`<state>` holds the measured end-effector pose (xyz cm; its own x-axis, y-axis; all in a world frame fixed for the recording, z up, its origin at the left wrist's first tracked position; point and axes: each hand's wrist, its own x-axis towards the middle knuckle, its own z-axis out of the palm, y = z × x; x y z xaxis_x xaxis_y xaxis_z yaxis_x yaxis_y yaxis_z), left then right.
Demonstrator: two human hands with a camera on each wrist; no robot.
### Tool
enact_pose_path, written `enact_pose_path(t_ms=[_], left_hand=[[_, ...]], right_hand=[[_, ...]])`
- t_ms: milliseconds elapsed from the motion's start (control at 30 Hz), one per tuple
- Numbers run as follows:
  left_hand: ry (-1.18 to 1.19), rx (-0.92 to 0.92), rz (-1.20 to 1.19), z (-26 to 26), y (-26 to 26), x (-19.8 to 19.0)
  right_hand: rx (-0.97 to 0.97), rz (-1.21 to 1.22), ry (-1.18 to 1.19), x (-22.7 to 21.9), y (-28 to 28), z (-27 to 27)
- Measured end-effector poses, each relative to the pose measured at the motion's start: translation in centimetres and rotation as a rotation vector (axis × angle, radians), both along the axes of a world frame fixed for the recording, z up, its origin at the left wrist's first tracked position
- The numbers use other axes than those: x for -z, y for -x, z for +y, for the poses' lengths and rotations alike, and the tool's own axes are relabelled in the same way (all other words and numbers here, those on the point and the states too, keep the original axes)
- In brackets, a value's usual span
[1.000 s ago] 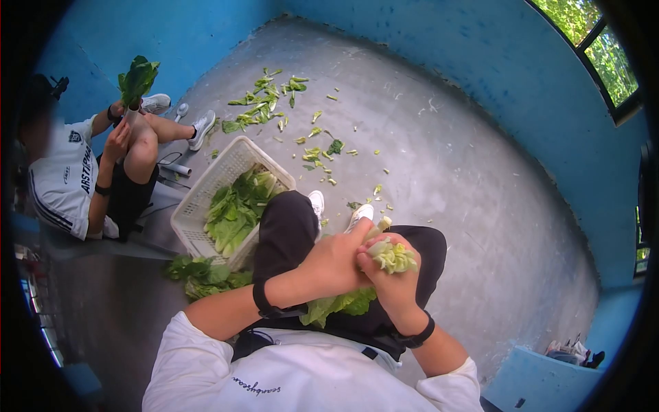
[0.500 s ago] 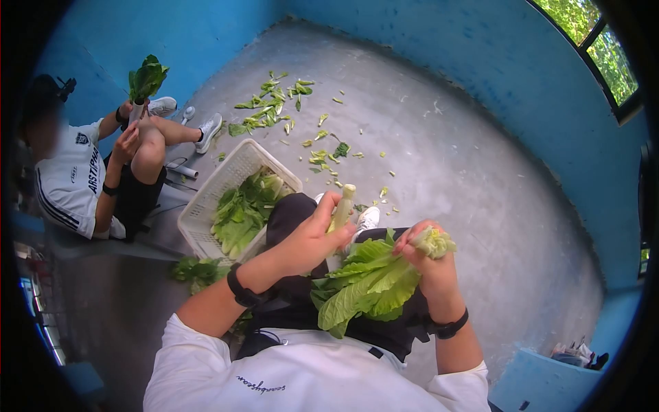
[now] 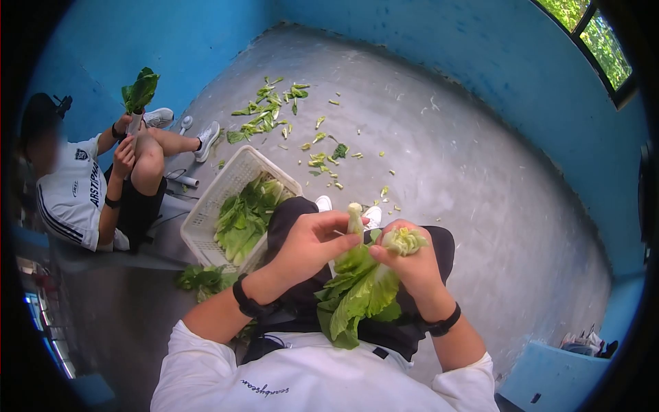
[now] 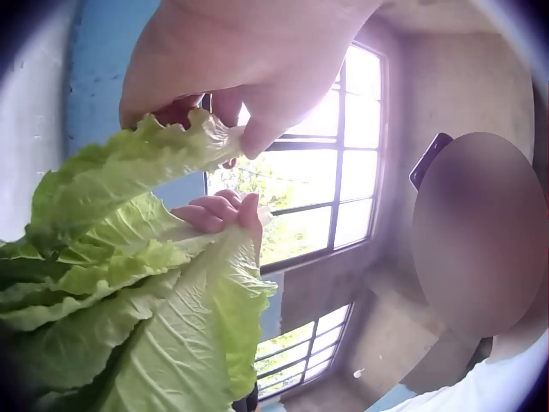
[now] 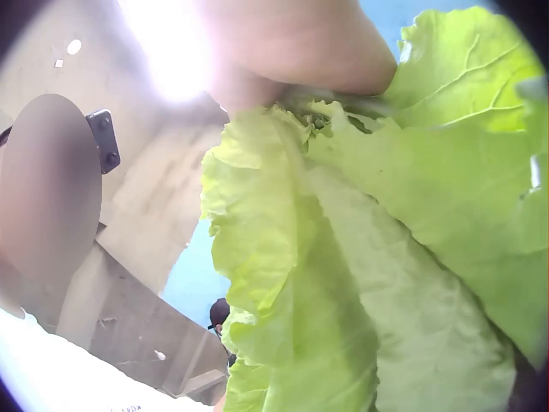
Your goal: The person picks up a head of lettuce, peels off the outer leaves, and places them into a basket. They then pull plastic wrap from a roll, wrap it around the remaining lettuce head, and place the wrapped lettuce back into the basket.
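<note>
In the head view my left hand (image 3: 319,237) pinches one leafy green (image 3: 355,214) by its pale stem, the blunt end pointing up. Beside it, my right hand (image 3: 415,271) grips a bunch of leafy greens (image 3: 364,302) round the stems. The bunch's pale stem ends stick out above the thumb, and its broad leaves hang over my lap. From the left wrist, the thumb and fingers of the left hand (image 4: 232,69) meet at the base of a crinkled leaf. The right wrist view is mostly filled by leaves (image 5: 343,257) below the right hand (image 5: 300,43).
A white plastic basket (image 3: 206,216) with leafy greens inside stands left of my knee. More greens (image 3: 206,280) lie beside it. Leaf scraps (image 3: 264,113) litter the grey floor (image 3: 467,158). A seated person (image 3: 75,185) at the left holds greens in a white tube.
My hands were together at the bunch, then drew apart, the left with a single green and the right with the bunch. Now they are close together again, right hand back leftward.
</note>
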<state>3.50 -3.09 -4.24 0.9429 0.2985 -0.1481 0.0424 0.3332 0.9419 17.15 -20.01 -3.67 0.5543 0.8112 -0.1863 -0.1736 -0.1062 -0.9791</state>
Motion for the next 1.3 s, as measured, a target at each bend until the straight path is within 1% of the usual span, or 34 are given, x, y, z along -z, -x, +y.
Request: enact_pose_path(t_ms=[133, 233, 333, 433, 533, 633, 733, 833, 933, 1033, 1133, 1233, 1300], left_hand=[[0.006, -0.051, -0.035, 0.0, 0.1, 0.1], [-0.175, -0.080, 0.037, 0.1, 0.0, -0.4], [-0.439, -0.074, 0.013, 0.3, 0.0, -0.9], [-0.659, -0.087, 0.013, 0.3, -0.1, -2.4], [-0.862, -0.088, -0.083, 0.3, -0.1, -2.5], [-0.960, -0.112, -0.124, 0.2, 0.0, -2.0], [-1.067, -0.078, -0.123, 0.3, 0.1, -1.8], [-1.038, -0.078, -0.175, 0.7, -0.2, -1.9], [-0.929, -0.020, -0.136, 0.9, -0.1, -2.8], [-0.821, -0.001, -0.100, 0.7, 0.0, -3.0], [-0.660, 0.011, -0.055, 0.7, 0.1, -2.9], [-0.713, 0.082, -0.076, 1.5, 0.1, -3.2], [-0.663, 0.135, 0.000, 2.1, 0.1, -3.7]], right_hand=[[0.028, -0.092, 0.012, 0.2, 0.2, 0.2], [0.038, -0.088, 0.017, 0.0, 0.3, 0.2], [0.027, -0.139, -0.013, -0.3, 0.1, 0.6], [0.078, -0.170, -0.084, -0.1, 0.4, 0.9], [0.102, -0.160, -0.103, -0.3, 0.8, 1.1], [0.127, -0.197, -0.071, -1.0, 1.4, 1.4], [0.120, -0.341, 0.037, -0.9, 1.3, 1.0], [0.110, -0.350, 0.062, -1.2, 1.0, 1.0], [0.065, -0.281, 0.047, -1.1, 0.7, 0.9], [0.046, -0.244, 0.037, -1.2, 0.7, 0.9], [0.043, -0.260, 0.061, -1.2, 0.9, 1.0], [0.011, -0.264, 0.055, -1.4, 0.7, 0.9], [-0.020, -0.296, 0.061, -1.5, 0.5, 0.9]])
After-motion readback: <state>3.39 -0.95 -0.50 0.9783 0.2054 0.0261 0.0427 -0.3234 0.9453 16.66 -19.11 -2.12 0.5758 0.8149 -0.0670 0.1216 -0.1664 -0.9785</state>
